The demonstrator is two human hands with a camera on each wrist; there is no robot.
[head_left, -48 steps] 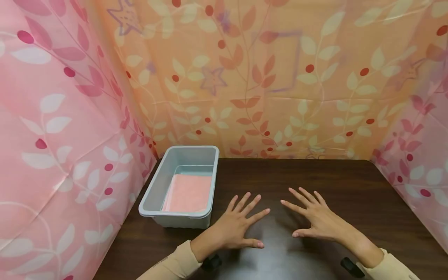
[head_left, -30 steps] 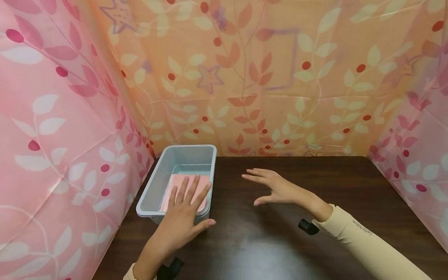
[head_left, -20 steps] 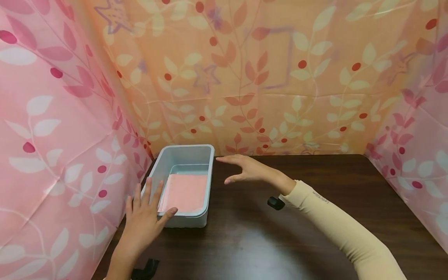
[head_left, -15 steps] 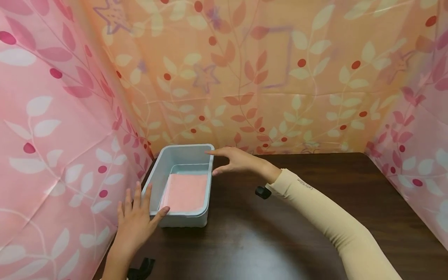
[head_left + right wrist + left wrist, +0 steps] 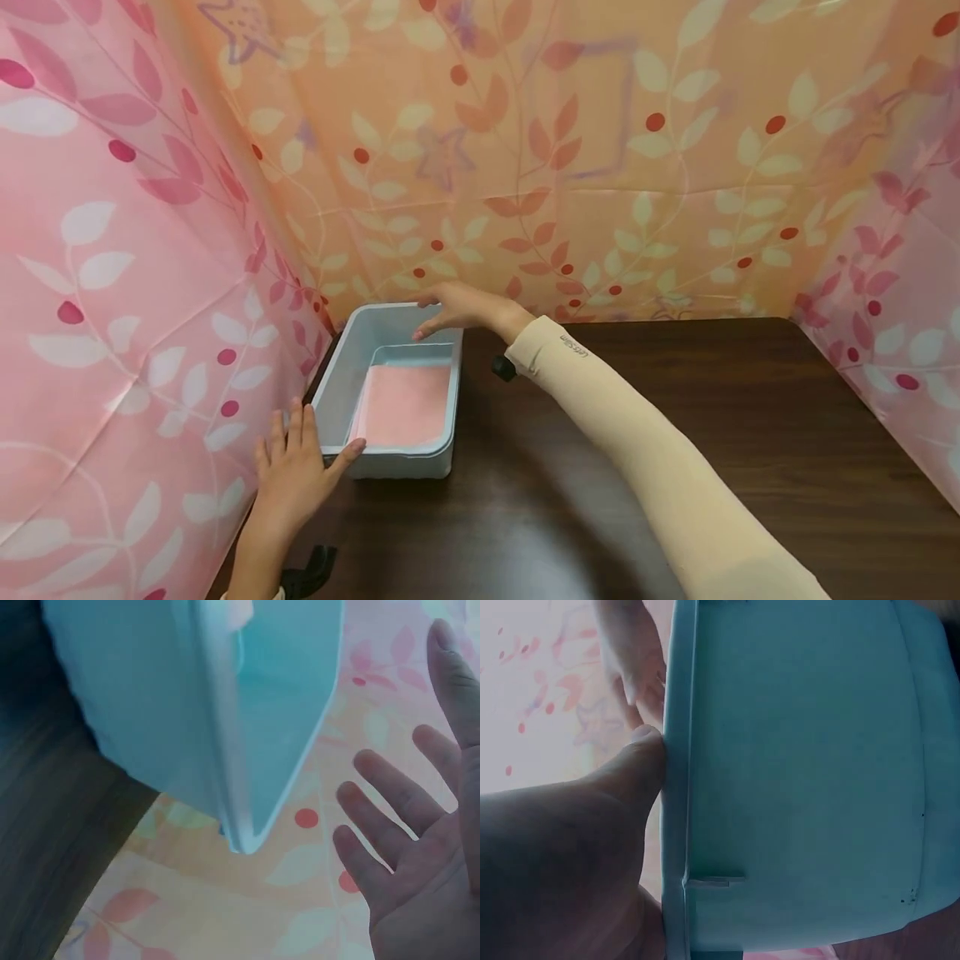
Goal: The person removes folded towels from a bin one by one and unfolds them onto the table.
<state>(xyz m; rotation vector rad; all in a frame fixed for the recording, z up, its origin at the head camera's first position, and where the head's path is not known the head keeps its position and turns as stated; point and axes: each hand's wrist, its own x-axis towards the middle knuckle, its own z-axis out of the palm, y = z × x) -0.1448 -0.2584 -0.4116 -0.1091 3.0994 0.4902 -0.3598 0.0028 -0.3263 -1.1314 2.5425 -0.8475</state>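
Observation:
A light grey-blue plastic bin (image 5: 401, 465) stands at the left of the dark table. Inside it lies a flat pink sheet or stack (image 5: 408, 404) that looks like folded cloth or paper. My left hand (image 5: 296, 479) is at the bin's near left corner, fingers extended up along the outside and thumb out over the front rim. The left wrist view has that thumb (image 5: 634, 761) right at the rim. Over the far right corner hovers my right hand (image 5: 468, 307), thumb and fingers spread. In the right wrist view this hand (image 5: 412, 859) is apart from the bin, palm showing.
The dark wood-grain table (image 5: 675, 433) extends to the right of the bin. A patterned orange curtain (image 5: 562, 167) hangs behind it, and pink curtain (image 5: 150, 333) runs close along the left side. Black wrist devices (image 5: 504, 367) sit under both wrists.
Both hands have moved left from the middle of the table to the bin. The left passed over it to its near left corner; the right reached across to the far right corner.

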